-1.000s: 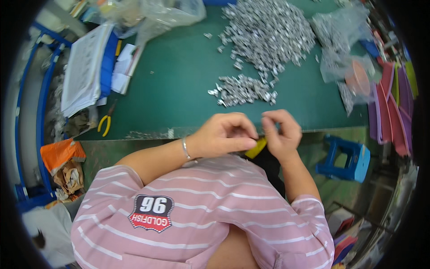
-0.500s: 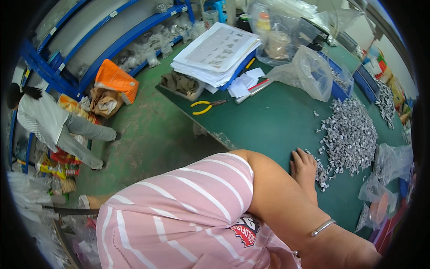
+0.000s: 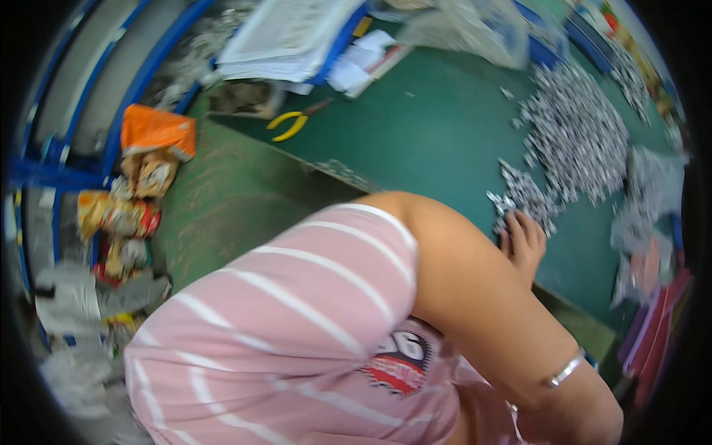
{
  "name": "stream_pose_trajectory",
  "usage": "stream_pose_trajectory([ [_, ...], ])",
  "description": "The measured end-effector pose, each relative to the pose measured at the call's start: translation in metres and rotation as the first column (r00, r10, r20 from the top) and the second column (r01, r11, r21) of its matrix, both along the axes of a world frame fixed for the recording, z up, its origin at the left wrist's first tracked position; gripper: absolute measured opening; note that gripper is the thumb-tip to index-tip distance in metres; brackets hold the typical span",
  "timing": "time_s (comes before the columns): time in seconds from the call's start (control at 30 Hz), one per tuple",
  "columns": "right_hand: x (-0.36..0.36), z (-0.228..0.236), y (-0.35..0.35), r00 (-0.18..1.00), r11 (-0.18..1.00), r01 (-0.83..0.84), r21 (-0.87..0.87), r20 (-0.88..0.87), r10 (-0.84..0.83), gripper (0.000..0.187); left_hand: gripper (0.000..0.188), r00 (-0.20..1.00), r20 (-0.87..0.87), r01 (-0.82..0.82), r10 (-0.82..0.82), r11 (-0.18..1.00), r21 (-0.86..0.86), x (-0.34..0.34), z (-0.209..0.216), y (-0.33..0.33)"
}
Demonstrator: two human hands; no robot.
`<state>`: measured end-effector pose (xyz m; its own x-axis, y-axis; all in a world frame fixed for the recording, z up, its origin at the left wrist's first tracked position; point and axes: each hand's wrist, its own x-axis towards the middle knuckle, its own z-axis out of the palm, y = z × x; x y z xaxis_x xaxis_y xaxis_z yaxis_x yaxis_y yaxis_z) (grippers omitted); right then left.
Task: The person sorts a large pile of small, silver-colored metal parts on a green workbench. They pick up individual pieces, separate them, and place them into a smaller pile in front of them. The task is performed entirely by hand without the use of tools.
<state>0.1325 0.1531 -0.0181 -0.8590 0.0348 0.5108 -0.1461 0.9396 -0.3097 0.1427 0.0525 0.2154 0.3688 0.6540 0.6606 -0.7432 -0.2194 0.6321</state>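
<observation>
My right hand (image 3: 525,243) rests palm down on the green table (image 3: 445,119). Its fingers are bent and a little apart, their tips touching a small cluster of silvery metal parts (image 3: 528,194). Just beyond and to the right lies a large heap of the same parts (image 3: 578,137). My bare left forearm (image 3: 482,297) crosses the view from the pink striped sleeve, hiding the right arm. A silver bracelet (image 3: 567,368) circles the left wrist. My left hand (image 3: 592,415) is close to the lower edge, its fingers out of sight.
Yellow-handled pliers (image 3: 295,122) lie near the table's left edge, below stacked papers (image 3: 285,37). Clear plastic bags (image 3: 467,30) and a blue bin (image 3: 545,33) stand at the far side. More bags (image 3: 645,200) lie right. Blue shelving (image 3: 55,174) and an orange bag (image 3: 157,132) are left.
The view has shifted. My right hand's fingertips have moved onto the near parts, which now form a cluster partly apart from the main heap. The person at the left is no longer seen.
</observation>
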Motion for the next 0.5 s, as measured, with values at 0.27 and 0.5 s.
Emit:
stream_pose_trajectory([
  [0.27,0.03,0.003,0.003,0.984,0.943,0.137,-0.303,-0.069,-0.165,0.032,0.016,-0.204,-0.756,-0.923,0.622,0.136,0.361,-0.118,-0.16,-0.05],
  [0.5,0.035,0.003,-0.011,0.98,0.854,0.18,-0.487,0.011,-0.2,0.025,0.028,-0.195,-0.835,-0.94,0.514,0.145,0.308,-0.128,-0.21,-0.073],
])
